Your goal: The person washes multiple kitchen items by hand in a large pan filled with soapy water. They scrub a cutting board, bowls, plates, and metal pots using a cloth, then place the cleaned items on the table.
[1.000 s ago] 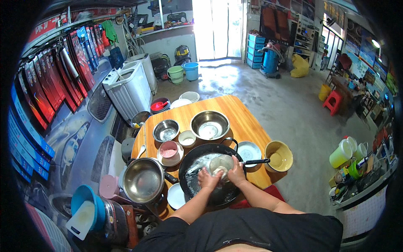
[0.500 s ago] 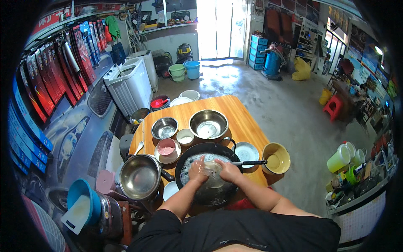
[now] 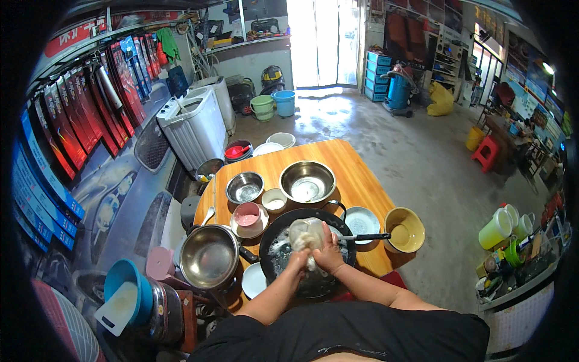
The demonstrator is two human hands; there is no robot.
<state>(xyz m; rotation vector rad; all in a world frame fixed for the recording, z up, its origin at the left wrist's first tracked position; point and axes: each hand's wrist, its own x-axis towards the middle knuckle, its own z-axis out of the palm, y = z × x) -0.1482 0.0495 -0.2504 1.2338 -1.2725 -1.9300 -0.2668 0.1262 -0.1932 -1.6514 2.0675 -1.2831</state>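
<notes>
Both hands are over a black wok (image 3: 275, 225) that holds foamy liquid. A wet, whitish bundle that looks like cloth (image 3: 306, 233) bulges up between them, narrowing to a twisted neck. My left hand (image 3: 297, 264) is closed round the lower, gathered part. Beside it, my right hand (image 3: 329, 254) grips the same neck, its fingers lying along the bundle's right side. A utensil with a black handle (image 3: 369, 236) rests across the wok's right rim; its far end is hidden by the hand and bundle.
Left of the wok are a steel pot (image 3: 208, 258), a pink cup (image 3: 247, 215) on a plate and a white bowl (image 3: 254, 280). Behind stand steel bowls (image 3: 307, 181) and a cream bowl (image 3: 274, 200). A white plate (image 3: 362, 224) and yellow tub (image 3: 404, 230) lie right.
The bundle has been gathered from a low, flattened shape into an upright bulge. My hands have come together lower down around its neck. The whole view has shifted slightly.
</notes>
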